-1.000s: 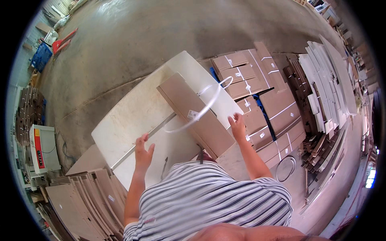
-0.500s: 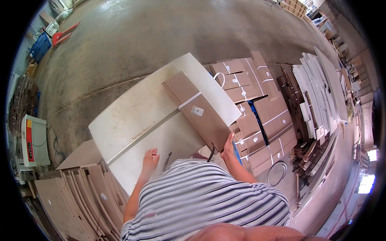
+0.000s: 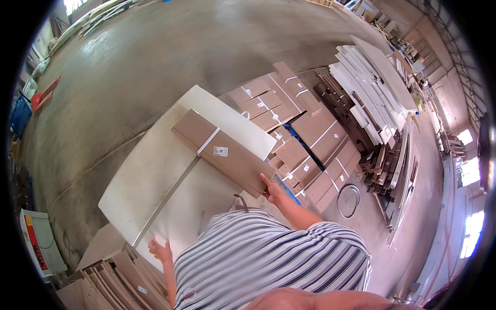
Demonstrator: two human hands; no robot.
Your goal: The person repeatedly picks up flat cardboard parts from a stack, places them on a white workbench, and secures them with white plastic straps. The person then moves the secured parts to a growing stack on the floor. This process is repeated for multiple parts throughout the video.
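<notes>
Hands have come down and apart since a second ago; back then both were raised over the white bench with a loop of pale strap swinging between them above the flat brown carton, and half a second ago the loop was already out of sight and the hands were dropping toward the near edge; now the strap lies flat as a white band across the carton, beside a small white label, which suggests the banding of this carton is done and the hands have turned to handling the carton itself; the right hand sits at the carton's near corner, fingers curled onto the end of it, apparently gripping or steadying that corner; the left hand rests at the near edge of the bench, well apart from the carton, fingers spread loosely and holding nothing that can be seen; the carton lies slantwise across the far right part of the bench, its near corner jutting past the bench edge toward the person, so it stretches up and to the left away from the right hand and lies up and to the right of the left hand; a metal strip runs along the bench between the two hands; beyond the bench more banded cartons are stacked on the floor, with white boards piled further right and a coil of strap on the concrete.
</notes>
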